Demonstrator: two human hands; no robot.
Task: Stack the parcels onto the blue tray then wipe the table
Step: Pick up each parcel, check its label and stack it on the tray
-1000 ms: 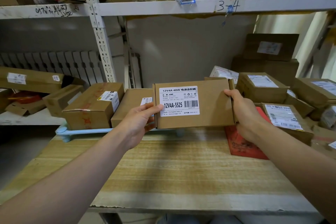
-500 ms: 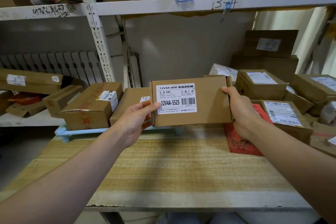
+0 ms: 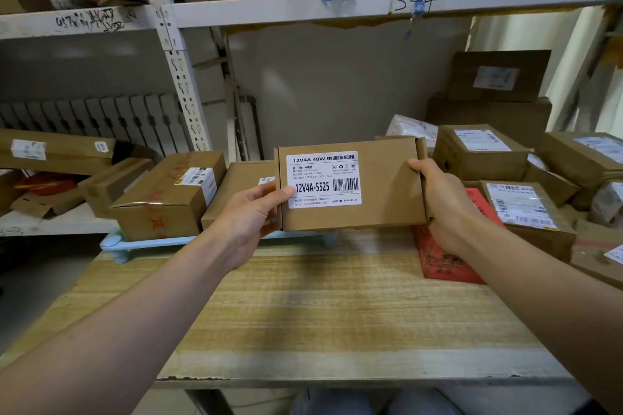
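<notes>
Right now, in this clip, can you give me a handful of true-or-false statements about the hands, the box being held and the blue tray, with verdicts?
1. Both hands hold the flat cardboard box, the left hand at one end and the right hand at the other. True.
2. The held box lies flat on the wooden table. False: it is held up above the table, its labelled face toward the camera.
3. The blue tray already carries boxes. True: at least two brown boxes sit on it.
4. The box's white label reads 12V4A-5525. True.
5. A red packet lies on the tray. False: it lies on the table, under the right forearm.
</notes>
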